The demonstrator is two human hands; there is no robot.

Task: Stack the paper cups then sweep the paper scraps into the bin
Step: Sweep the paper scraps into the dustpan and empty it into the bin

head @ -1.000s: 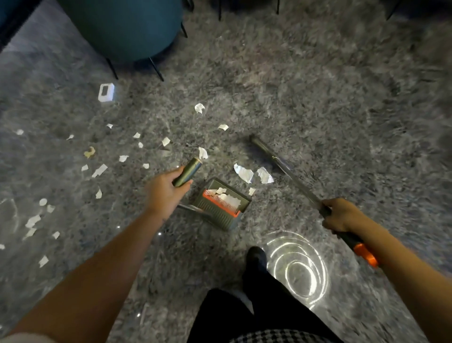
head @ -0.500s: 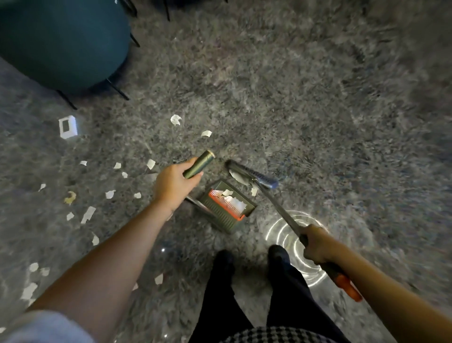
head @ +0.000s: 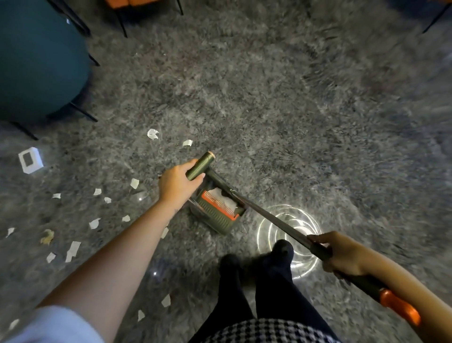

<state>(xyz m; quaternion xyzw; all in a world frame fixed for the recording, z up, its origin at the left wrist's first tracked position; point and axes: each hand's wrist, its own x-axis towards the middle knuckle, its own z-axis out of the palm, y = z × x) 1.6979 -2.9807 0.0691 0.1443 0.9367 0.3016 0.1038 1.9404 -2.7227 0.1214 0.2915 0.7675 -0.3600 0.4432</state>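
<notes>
Underfoot, a glossy grey mottled floor (head: 293, 110) fills the view, and a ring-shaped light reflection (head: 265, 229) shines on it just ahead of the person's dark-socked feet (head: 281, 247). At the upper left stands a teal chair (head: 36, 68) on thin black legs, with the edge of an orange seat (head: 129, 2) at the top. A small white box (head: 30, 160) lies on the floor at the left. The left hand (head: 176, 186) is wrapped around the green dustpan handle (head: 199, 165). The green dustpan (head: 217, 220), with its orange comb edge, rests on the floor below that hand and holds white paper. The right hand (head: 342, 254) is curled around the broom shaft (head: 269, 220) above its orange end (head: 401, 308), and the blurred broom head (head: 220, 180) sits at the pan's mouth. Paper scraps (head: 72, 251) lie scattered on the floor to the left of the pan, two more (head: 152, 134) lie beyond it, and a yellowish crumpled bit (head: 47, 236) lies among those at the left.
</notes>
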